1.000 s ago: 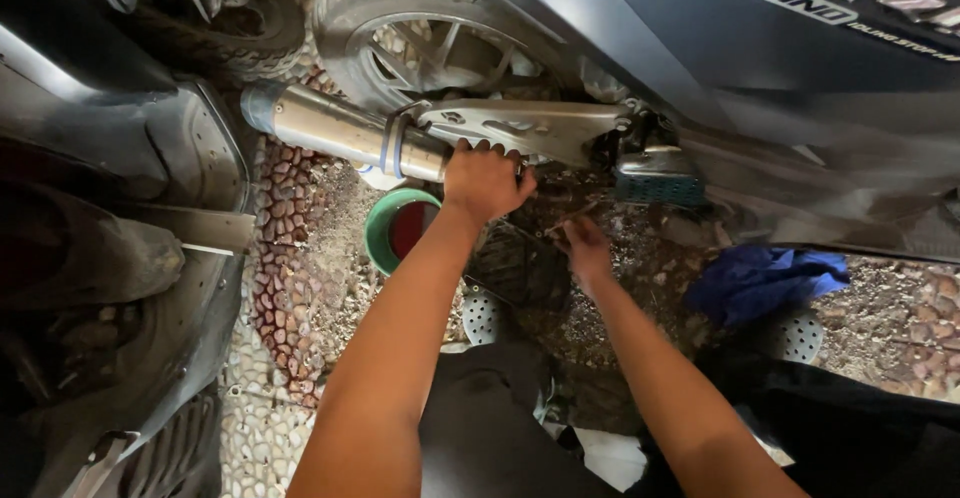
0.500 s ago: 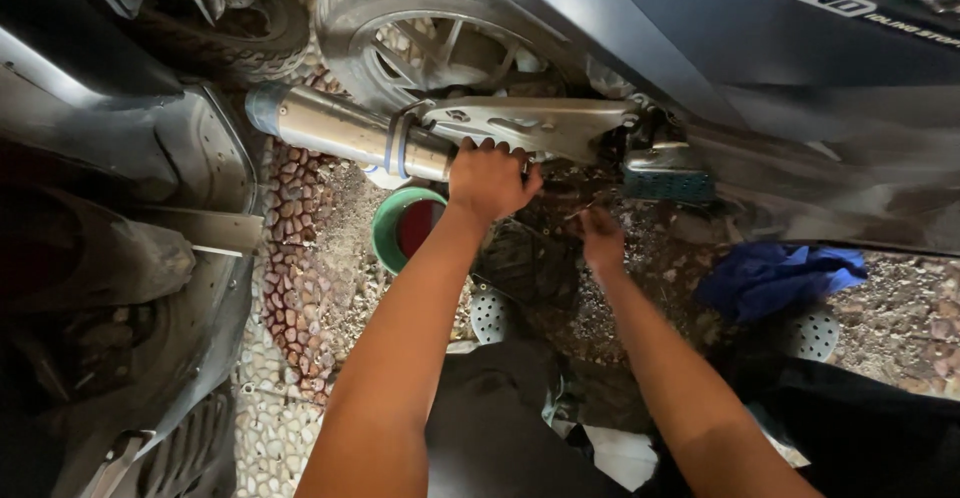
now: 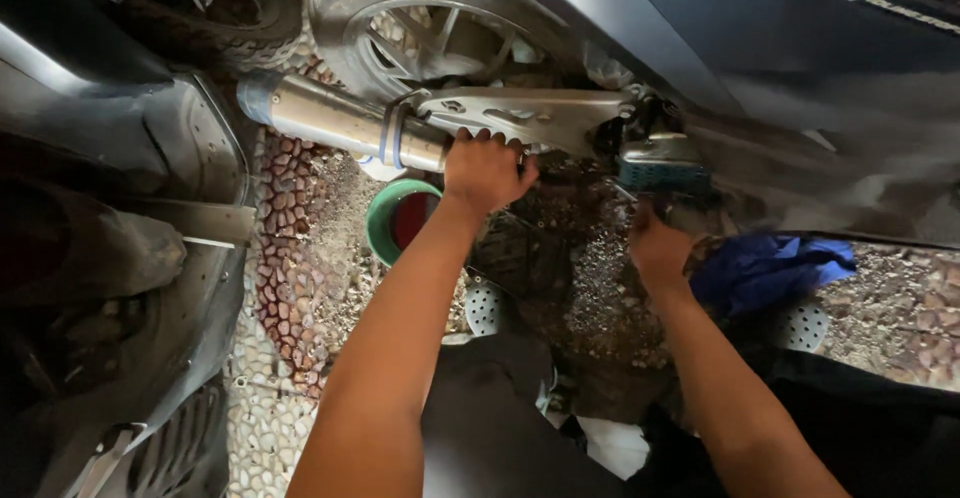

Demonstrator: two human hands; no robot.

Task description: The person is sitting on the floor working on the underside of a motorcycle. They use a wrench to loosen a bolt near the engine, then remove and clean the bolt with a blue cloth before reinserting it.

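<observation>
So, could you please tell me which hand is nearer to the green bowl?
Left. The left hand grips the exhaust pipe just above the green bowl; the right hand is farther right.

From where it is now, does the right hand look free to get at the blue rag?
Probably yes. The right hand sits low on the pebbled ground, and the blue rag lies right beside it on the same side, with nothing visible between them. The left hand is away at the exhaust pipe.
</observation>
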